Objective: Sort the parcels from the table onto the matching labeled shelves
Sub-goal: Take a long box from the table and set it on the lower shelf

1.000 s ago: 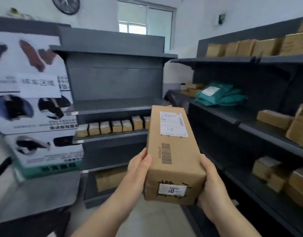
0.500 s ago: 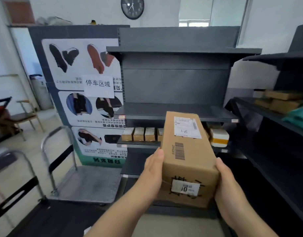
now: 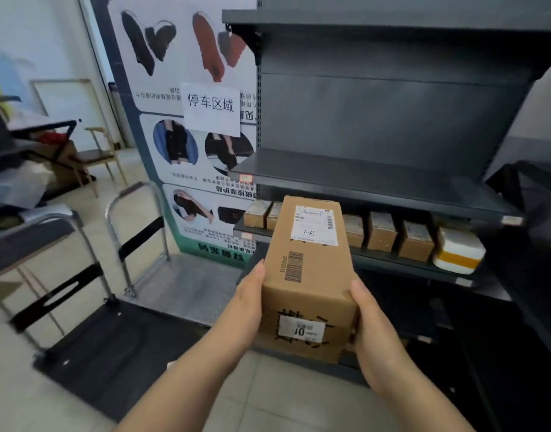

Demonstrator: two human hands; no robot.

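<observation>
I hold a long brown cardboard parcel (image 3: 308, 275) in front of me, lengthwise, with a white shipping label marked "3-1" on top and a small sticker on its near end. My left hand (image 3: 249, 294) presses its left side and my right hand (image 3: 370, 319) grips its right side. Straight ahead stands a dark grey shelf unit (image 3: 377, 179). Its upper shelf holds nothing; the shelf below carries a row of small brown boxes (image 3: 381, 232) and a white-and-yellow packet (image 3: 458, 252). Small tags sit on the shelf edges (image 3: 245, 178).
Two flat platform trolleys (image 3: 112, 344) with metal handles (image 3: 137, 213) stand on the floor to my left. A printed poster panel (image 3: 190, 126) flanks the shelf's left side. A chair and a cluttered table (image 3: 34, 135) stand at far left. Another dark rack (image 3: 536, 213) juts in at right.
My view has swung left and closer to the grey shelf unit; the right-hand rack with parcels has left the frame. The parcel stays between both hands.
</observation>
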